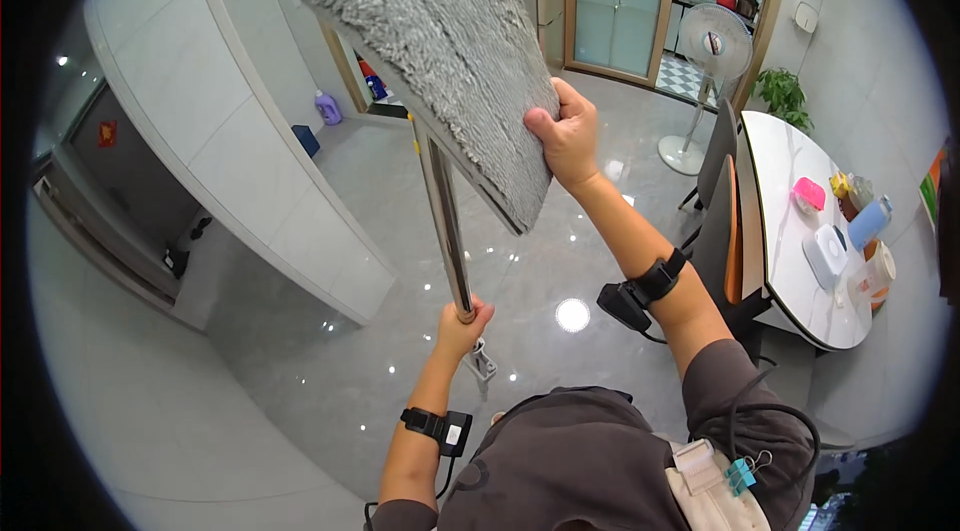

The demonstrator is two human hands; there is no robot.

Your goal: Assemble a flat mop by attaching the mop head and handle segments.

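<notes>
A flat mop is raised in front of me, its grey fluffy mop pad [440,41] tilted and facing me at the top of the view. My left hand [463,328] is wrapped round the shiny metal mop pole [446,221], low on the shaft. With the thumb on the pad's face and the fingers at its right edge, my right hand [568,136] grips the mop pad. The pole's far joint with the head is hidden behind the pad. Below my left hand, the hanging end of the pole [482,363] shows.
To the right stands a white table [790,231] with a pink container, a white box and a blue bottle, chairs [715,221] beside it. A standing fan [712,46] and a plant [783,96] are farther back. A curved partition [240,131] rises at left, near a purple bottle [327,108].
</notes>
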